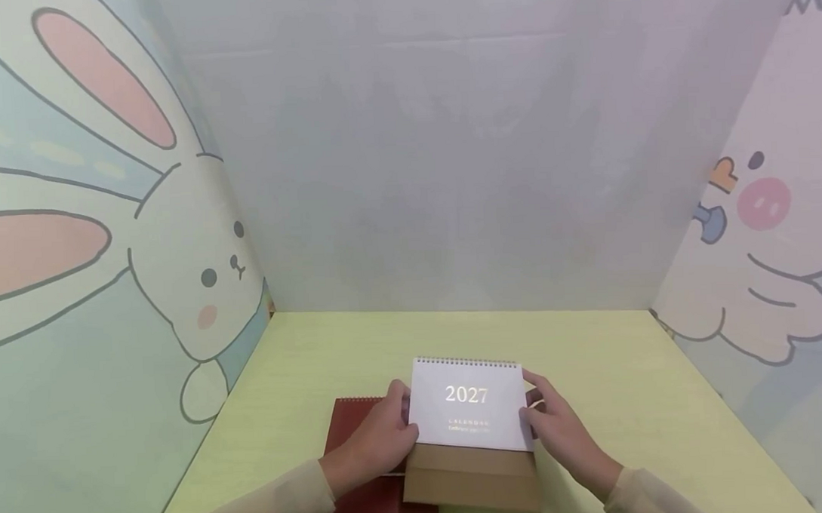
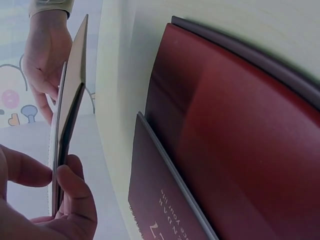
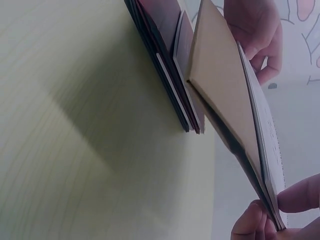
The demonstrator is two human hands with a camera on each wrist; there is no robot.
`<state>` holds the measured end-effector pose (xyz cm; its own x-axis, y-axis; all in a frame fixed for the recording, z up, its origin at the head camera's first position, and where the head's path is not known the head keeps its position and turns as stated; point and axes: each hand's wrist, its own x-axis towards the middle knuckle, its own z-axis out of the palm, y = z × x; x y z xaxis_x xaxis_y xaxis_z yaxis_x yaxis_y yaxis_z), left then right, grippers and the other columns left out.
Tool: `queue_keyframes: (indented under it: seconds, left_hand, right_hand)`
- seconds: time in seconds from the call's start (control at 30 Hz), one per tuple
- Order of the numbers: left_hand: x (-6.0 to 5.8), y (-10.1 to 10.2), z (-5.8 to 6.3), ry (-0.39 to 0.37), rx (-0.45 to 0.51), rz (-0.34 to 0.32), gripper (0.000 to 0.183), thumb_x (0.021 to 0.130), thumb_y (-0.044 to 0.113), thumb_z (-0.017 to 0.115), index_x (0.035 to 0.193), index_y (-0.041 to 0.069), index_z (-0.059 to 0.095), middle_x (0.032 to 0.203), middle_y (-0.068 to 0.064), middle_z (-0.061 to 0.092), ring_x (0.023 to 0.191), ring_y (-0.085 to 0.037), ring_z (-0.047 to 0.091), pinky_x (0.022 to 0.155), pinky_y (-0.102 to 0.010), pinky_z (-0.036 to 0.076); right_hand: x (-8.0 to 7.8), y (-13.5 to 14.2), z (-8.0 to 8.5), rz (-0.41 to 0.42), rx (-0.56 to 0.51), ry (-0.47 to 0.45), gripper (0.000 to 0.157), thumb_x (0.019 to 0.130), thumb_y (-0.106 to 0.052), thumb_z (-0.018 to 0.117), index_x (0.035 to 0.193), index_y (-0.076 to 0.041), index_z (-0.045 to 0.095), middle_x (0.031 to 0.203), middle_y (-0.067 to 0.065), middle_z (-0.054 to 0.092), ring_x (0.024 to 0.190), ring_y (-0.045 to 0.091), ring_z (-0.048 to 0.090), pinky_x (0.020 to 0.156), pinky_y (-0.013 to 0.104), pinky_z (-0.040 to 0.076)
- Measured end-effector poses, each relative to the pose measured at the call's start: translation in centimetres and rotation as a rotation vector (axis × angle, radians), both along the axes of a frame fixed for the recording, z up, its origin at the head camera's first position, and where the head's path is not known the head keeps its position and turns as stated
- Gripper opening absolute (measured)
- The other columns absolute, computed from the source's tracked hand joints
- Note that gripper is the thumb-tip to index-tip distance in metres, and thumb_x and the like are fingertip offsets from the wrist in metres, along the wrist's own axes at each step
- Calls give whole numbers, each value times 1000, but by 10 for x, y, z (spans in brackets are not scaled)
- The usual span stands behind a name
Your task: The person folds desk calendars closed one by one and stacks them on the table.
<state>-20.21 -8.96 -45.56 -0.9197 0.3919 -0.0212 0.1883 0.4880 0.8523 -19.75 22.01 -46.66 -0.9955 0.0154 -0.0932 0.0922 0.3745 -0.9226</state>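
Observation:
A white spiral-bound desk calendar (image 1: 468,407) marked 2027, with a brown cardboard stand (image 1: 472,481), is held up above the table between both hands. My left hand (image 1: 382,437) pinches its left edge, thumb on the front. At the right edge, my right hand (image 1: 561,425) grips it in the same way, with fingers behind. Seen edge-on in the left wrist view, the brown stand (image 2: 75,65) is folded at an angle behind the pages. Below and to the left lies a dark red spiral-bound calendar (image 1: 352,421), partly hidden by my left hand and forearm.
The pale yellow-green table (image 1: 591,356) spreads around the calendars. In the left wrist view, a smaller dark red page block (image 2: 160,180) with printed letters rests on a larger red cover (image 2: 245,115). Walls with a rabbit (image 1: 201,294) and a bird (image 1: 758,274) flank the table.

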Motion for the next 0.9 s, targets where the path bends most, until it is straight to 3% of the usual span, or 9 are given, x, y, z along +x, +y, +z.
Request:
queue_keyframes:
  seconds: [0.27, 0.5, 0.6, 0.9]
  left_hand:
    - [0, -10, 1, -3, -42, 32, 39, 100, 5, 55, 137, 0, 43, 123, -14, 66, 105, -21, 61, 80, -32, 53]
    - [1, -20, 4, 31, -85, 75, 34, 97, 6, 57, 128, 2, 44, 93, -10, 56, 85, -20, 57, 67, -28, 45]
    - [2, -24, 5, 35, -84, 88, 35, 95, 6, 58, 126, 1, 44, 88, -7, 55, 81, -18, 55, 63, -27, 43]
    - [0, -34, 3, 60, -138, 137, 34, 95, 9, 61, 125, 2, 46, 102, -8, 66, 90, -18, 60, 75, -29, 49]
  right_hand:
    - [0, -10, 3, 17, -10, -3, 69, 100, -1, 59, 165, -10, 39, 121, 17, 57, 93, 19, 62, 72, 30, 58]
    - [-4, -20, 1, 26, -6, -3, 70, 100, -2, 62, 166, -11, 39, 118, 15, 57, 92, 19, 60, 71, 30, 58]
    - [-6, -25, -1, 30, -7, -6, 71, 100, -3, 63, 166, -12, 40, 115, 14, 57, 92, 20, 60, 71, 30, 58]
    - [-8, -37, -3, 65, -24, 7, 71, 99, -4, 66, 165, -11, 40, 107, 11, 57, 88, 20, 60, 68, 30, 56]
